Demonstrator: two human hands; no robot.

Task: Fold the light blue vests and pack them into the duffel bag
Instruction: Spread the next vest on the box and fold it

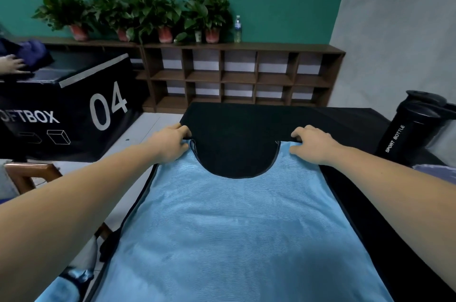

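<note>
A light blue mesh vest (232,222) with dark trim lies spread flat on a black-covered table (246,119), its scooped neckline pointing away from me. My left hand (170,142) pinches the vest's left shoulder strap at the far edge. Over on the other strap, my right hand (312,143) pinches the right shoulder in the same way. Both arms reach forward over the vest. More light blue fabric (66,287) shows at the lower left, beside the table. No duffel bag is plainly visible.
A black sport bottle (407,129) stands at the table's right edge. A black soft box marked 04 (74,109) sits to the left, with another person's hand (12,65) on dark blue cloth. A wooden cubby shelf (241,74) with potted plants lines the wall. A wooden chair (29,173) stands left.
</note>
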